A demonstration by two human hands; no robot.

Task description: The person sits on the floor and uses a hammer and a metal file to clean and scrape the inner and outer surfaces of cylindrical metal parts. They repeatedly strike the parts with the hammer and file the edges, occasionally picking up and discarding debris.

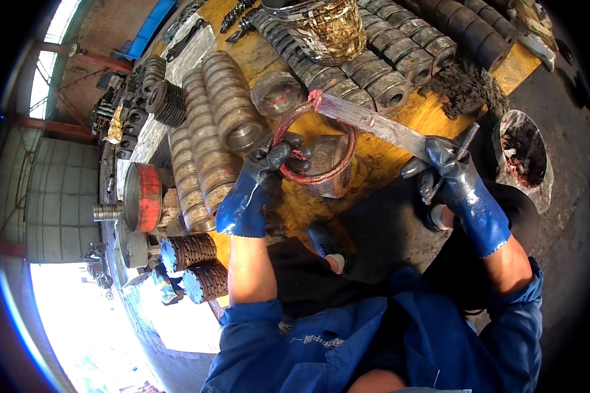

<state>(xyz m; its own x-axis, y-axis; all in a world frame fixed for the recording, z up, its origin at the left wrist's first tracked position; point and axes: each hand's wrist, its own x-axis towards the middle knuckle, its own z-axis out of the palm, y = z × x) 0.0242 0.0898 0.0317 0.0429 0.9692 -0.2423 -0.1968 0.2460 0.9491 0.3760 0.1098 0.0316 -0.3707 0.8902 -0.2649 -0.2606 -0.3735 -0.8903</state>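
Note:
My left hand [267, 164], in a blue rubber glove, grips the left side of a thin round ring [328, 175] smeared with red grease. The ring is raised over the yellow table [295, 209]. My gloved right hand [444, 167] is closed on a flat metal scraper [377, 123], its blade pointing left. A lump of red grease [315, 98] sits on the blade's tip, at the ring's upper edge. A ribbed metal rod [468, 139] sticks out by my right fingers; whether it belongs to the scraper I cannot tell. Behind the ring stands a metal collar [329, 160].
Rows of metal rings [219, 131] lie along the table's left. A grease-smeared bucket [328, 33] stands at the far side, among more rows of rings [406, 56]. Dark fibrous clumps [462, 92] lie at the right edge. A lined bucket [505, 147] holding red grease stands right of the table.

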